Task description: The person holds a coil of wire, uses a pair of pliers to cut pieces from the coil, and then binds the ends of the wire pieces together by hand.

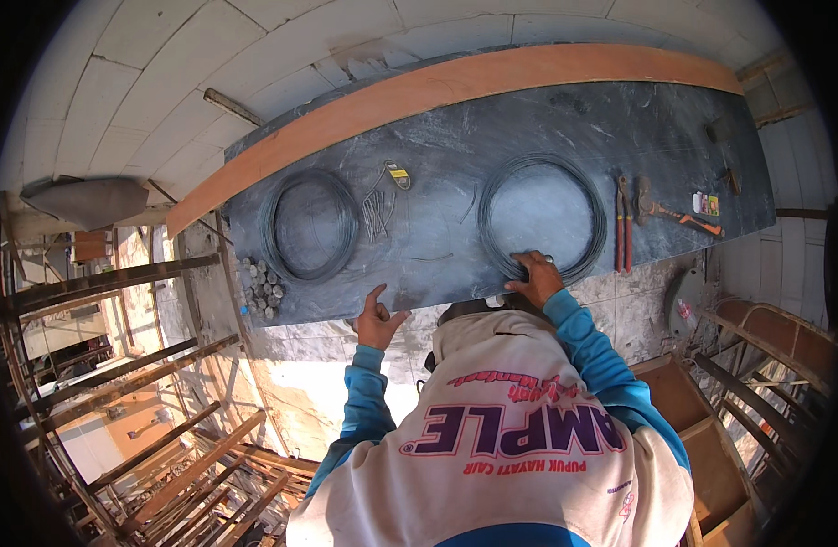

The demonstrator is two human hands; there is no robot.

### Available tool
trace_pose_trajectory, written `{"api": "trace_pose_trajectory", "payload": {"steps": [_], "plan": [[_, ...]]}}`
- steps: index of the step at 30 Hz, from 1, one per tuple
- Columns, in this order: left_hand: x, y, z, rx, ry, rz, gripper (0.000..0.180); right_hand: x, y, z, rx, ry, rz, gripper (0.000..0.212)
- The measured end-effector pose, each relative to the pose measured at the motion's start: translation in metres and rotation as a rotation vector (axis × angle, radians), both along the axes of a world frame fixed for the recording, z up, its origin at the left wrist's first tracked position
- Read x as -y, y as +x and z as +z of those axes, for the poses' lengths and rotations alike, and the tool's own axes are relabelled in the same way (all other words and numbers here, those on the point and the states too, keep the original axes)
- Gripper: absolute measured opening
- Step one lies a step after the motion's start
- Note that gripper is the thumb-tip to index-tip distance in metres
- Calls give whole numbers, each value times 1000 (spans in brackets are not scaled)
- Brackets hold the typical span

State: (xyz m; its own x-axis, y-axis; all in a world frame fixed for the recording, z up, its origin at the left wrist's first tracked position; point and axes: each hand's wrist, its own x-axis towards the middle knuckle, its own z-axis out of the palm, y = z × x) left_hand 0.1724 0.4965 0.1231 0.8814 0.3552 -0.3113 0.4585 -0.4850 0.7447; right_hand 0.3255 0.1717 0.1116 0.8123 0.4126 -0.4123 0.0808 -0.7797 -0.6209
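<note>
My right hand rests at the near edge of a coil of grey wire lying on the dark tabletop, its fingers curled over the strands. A ring shows on one finger. My left hand hovers by the table's near edge, holding nothing, with thumb and forefinger spread apart. Further left lies a second wire coil. Between the coils are several short cut wires and a yellow-and-black tag. Two loose wire bits lie on the surface between my hands and the tag.
Right of the coil lie red-handled pliers, a hammer with an orange-tipped handle and a small colourful packet. Several grey bundled pieces sit at the left corner. A wooden board runs along the far edge of the dark table.
</note>
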Motion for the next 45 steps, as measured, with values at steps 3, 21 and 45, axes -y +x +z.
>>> {"api": "trace_pose_trajectory", "payload": {"steps": [3,21,45], "plan": [[4,-10,13,49,-26,33,46,-5,4,1,277,102,-59,43],[157,150,18,489,-91,-454,21,24,0,26,-381,1106,-831,44],[-173,218,13,848,-463,1264,32,6,24,2,-192,843,-965,52]]}}
